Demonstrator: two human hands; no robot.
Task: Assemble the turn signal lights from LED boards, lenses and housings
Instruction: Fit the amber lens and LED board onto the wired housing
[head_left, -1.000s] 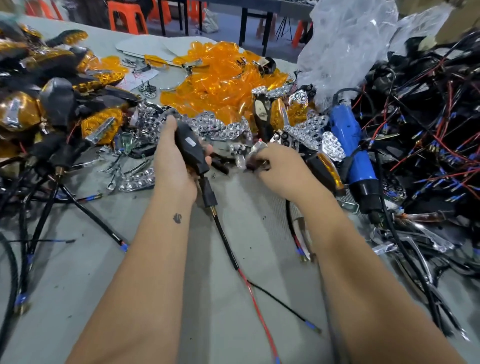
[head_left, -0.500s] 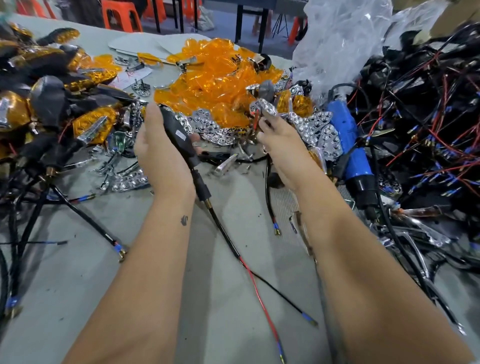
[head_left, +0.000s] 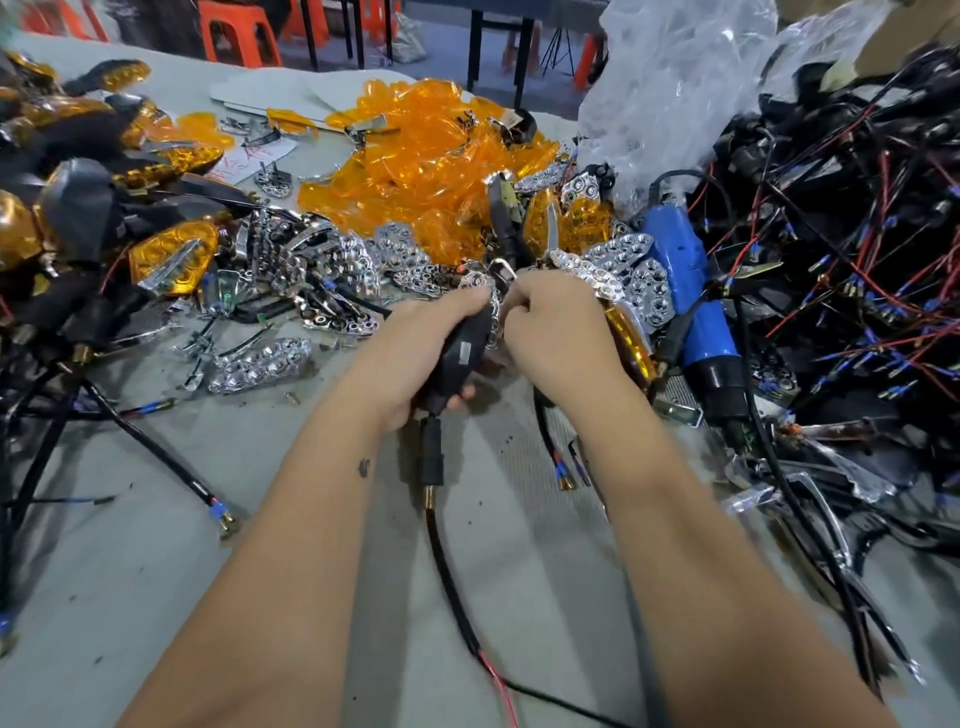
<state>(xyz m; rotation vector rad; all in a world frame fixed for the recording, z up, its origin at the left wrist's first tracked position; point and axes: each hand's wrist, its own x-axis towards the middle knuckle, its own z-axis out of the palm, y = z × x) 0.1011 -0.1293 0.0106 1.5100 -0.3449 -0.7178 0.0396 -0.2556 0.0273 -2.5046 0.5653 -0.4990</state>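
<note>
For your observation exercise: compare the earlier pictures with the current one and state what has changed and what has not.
The right hand, which earlier reached into the heap of chrome reflector pieces, has come back and now pinches a chrome reflector piece against the black teardrop-shaped housing. The left hand still grips that housing, now brought toward the right hand. The blue electric screwdriver stays where it lay.

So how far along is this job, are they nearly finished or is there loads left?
Some looks done: finished lights with amber lenses are piled at the left. In hand: the left hand holds a black housing while the right hand fits a chrome reflector piece onto it. Plenty is left: loose orange lenses, chrome reflectors and a big tangle of wired housings.
</note>
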